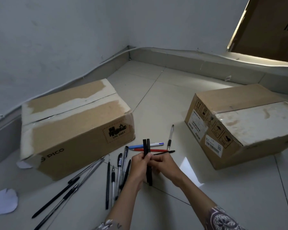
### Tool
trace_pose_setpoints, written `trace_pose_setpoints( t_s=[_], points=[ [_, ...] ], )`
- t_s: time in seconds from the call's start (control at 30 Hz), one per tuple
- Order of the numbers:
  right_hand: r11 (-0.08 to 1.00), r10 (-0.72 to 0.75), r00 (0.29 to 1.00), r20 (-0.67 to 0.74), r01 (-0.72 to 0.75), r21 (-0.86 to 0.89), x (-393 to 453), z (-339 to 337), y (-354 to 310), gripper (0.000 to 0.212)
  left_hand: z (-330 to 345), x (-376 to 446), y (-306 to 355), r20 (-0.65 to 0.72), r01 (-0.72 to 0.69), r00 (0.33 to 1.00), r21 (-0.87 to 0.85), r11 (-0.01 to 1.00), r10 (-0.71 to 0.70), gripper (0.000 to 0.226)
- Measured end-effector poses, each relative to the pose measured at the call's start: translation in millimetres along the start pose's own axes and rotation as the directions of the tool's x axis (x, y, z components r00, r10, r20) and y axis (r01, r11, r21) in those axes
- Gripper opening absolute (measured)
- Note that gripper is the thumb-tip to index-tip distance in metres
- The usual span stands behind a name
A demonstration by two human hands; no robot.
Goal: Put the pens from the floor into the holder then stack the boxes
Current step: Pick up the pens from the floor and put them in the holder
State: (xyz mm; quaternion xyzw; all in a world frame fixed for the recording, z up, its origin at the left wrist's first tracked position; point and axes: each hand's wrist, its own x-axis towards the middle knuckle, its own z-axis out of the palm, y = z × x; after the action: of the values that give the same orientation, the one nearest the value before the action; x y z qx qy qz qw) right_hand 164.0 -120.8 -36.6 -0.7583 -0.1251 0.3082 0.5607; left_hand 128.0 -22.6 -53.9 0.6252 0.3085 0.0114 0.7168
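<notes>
My left hand point(138, 165) and my right hand point(163, 165) together grip two black pens point(147, 146), held upright above the floor. Several more pens point(112, 178) lie scattered on the tiles below and to the left. A blue and white pen point(146, 145), a red pen point(154, 150) and a clear pen point(170, 136) lie just beyond my hands. A large cardboard box marked PICO point(70, 127) stands on the left. A second cardboard box point(243, 123) sits on the right. No pen holder is in view.
Grey walls meet in a corner point(128, 52) behind the boxes. A white paper scrap point(3, 202) lies at the lower left, another under the left box point(24, 164). A big cardboard sheet point(271, 25) leans at the upper right. Bare tiles point(223, 196) spread between the boxes.
</notes>
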Motion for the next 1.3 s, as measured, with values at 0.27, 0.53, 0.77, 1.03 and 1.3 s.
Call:
trace_pose_setpoints(
  t_s=[0.27,0.53,0.77,1.03,1.3],
  points=[
    [0.366,-0.37,0.929,0.034,0.179,-0.913,38,-11,22,0.027,-38,14,4,-0.083,0.001,0.997,-0.086,0.996,-0.008,0.02],
    [-0.017,-0.413,0.87,0.268,0.287,-0.958,47,-10,30,0.032,-53,20,-1,-0.107,0.027,0.994,-0.096,0.995,-0.037,0.022],
    [0.263,-0.384,0.897,0.219,0.334,-0.905,67,-11,9,0.026,-57,19,-5,-0.085,0.037,0.996,-0.055,0.998,-0.042,0.022],
    [0.24,-0.304,0.925,0.228,0.306,-0.921,96,10,9,0.027,-68,22,-7,-0.063,0.049,0.997,-0.074,0.996,-0.054,0.021],
    [0.176,-0.301,0.932,0.204,0.264,-0.948,94,8,-2,0.024,-64,21,0,0.003,0.052,0.999,-0.068,0.996,-0.051,0.02]
  ],
)
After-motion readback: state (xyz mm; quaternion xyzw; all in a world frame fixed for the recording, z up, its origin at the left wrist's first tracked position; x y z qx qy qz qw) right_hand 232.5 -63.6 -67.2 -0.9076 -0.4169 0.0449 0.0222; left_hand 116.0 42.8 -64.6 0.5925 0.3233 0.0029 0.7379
